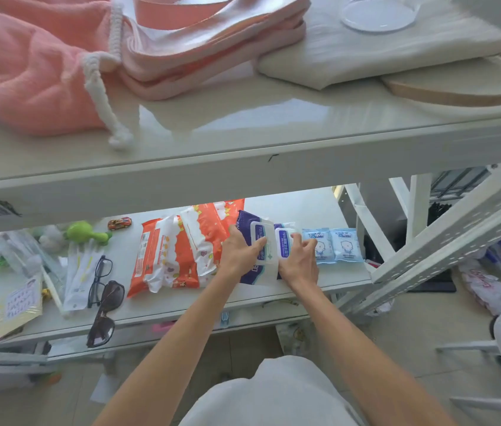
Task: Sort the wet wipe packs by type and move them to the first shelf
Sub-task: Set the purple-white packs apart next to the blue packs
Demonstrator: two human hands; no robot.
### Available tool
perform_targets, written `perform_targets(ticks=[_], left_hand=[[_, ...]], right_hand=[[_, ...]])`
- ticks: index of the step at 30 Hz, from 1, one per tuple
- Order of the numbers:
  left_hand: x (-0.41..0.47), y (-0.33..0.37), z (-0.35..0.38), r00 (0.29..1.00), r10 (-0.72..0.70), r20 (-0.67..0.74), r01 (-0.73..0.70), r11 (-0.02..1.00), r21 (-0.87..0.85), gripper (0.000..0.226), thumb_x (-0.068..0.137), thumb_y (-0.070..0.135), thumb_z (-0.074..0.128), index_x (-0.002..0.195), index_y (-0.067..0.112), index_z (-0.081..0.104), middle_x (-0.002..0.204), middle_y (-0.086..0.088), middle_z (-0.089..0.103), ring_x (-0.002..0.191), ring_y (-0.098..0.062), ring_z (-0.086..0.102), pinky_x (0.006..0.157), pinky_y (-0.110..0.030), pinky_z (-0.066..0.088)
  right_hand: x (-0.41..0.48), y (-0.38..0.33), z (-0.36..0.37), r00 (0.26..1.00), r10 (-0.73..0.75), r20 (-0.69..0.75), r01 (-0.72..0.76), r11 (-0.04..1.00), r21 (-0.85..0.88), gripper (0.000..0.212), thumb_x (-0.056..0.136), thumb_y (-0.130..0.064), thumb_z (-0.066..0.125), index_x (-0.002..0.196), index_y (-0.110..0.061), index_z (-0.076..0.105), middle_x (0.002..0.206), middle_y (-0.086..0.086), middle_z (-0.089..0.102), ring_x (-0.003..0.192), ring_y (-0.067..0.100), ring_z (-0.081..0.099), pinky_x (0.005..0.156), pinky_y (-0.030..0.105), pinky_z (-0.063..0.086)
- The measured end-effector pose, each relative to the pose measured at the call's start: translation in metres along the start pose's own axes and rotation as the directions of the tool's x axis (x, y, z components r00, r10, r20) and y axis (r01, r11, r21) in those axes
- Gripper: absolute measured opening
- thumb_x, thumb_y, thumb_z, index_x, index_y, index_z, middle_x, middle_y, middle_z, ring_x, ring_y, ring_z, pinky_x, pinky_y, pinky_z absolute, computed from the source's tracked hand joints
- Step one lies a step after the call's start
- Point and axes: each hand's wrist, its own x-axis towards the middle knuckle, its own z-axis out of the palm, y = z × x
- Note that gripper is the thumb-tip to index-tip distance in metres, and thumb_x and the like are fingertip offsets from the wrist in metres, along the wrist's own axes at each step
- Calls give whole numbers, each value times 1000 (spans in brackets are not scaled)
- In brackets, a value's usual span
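Note:
On the lower white shelf (181,299) lie several orange-and-white wet wipe packs (169,253), side by side at the middle. To their right are purple packs with white flip lids (247,222). My left hand (238,253) grips the left purple pack at its lid. My right hand (300,262) holds the smaller purple pack (284,241) beside it. Two small light-blue packs (333,245) sit at the shelf's right end, just past my right hand.
Two pairs of glasses (101,290), white sachets, a sticker sheet (6,309), a green toy (84,232) and a toy car (119,223) fill the shelf's left part. The upper shelf (243,142) holds pink cloth bags (43,72), folded cloth and a plate. A slanted metal frame (446,244) stands at right.

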Motion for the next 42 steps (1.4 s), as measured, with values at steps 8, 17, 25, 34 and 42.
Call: perform_targets(ticks=[8,17,25,34,42], left_hand=[[22,11,41,998,-30,-47,39,977,210,47,103,24,58,135,3,31,123,-18,66,109,-38,68,88,-46,57],[44,-39,63,1000,-28,-13,30,966,258,76,94,5,63,152,4,14,137,-23,52,121,-37,60,98,-45,57],[27,-68,60,991,136,0,-115,836,536,93,100,9,58,159,-6,-12,169,-24,-13,159,-35,-6,128,-38,8],[34,-72,67,983,22,182,-125,804,581,86,106,45,30,157,-9,-14,161,-31,-32,154,-40,-24,129,-50,-2],[14,-51,-29,840,446,-308,-279,843,460,28,89,11,68,116,5,65,116,-12,58,102,-24,61,88,-36,58]], right_hand=[[6,17,-9,999,-15,36,17,999,-45,80,81,-65,72,135,-16,40,101,6,42,86,23,56,72,36,56],[11,23,-11,998,-46,33,47,998,-42,77,87,-62,69,143,-16,41,115,12,51,98,22,62,75,31,56],[5,20,-9,999,-51,17,52,997,-54,77,88,-60,70,144,-16,40,119,13,50,105,22,62,77,31,57],[1,12,-2,996,-56,-73,51,996,-76,55,95,-51,64,134,-15,49,116,13,46,95,27,63,72,42,63],[-6,-34,9,955,-273,-112,283,956,82,22,95,-17,67,114,-8,63,115,10,56,93,24,65,75,41,61]])
